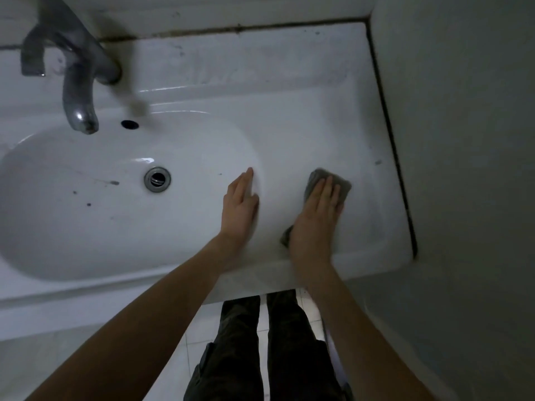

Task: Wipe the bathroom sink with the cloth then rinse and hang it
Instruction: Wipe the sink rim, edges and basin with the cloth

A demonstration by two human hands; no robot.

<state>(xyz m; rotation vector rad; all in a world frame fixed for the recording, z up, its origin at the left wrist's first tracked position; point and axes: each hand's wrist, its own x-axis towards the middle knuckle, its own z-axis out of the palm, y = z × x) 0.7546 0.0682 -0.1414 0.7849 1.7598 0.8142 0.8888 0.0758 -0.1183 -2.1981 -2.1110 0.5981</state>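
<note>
The cloth [343, 186] lies flat on the sink [289, 125] deck, at 3 o'clock from the drain [157, 179]. Your right hand [318, 215] presses it, fingers straight. Your left hand [241, 204], flat and empty, rests at the cloth's 9 o'clock.

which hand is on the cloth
The right hand presses flat on the grey cloth; the left hand rests bare on the sink.

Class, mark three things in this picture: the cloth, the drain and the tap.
cloth [343, 184], head view, its uncovered grey far corner.
drain [157, 179], head view, its centre.
tap [78, 91], head view, the middle of its spout.
</note>
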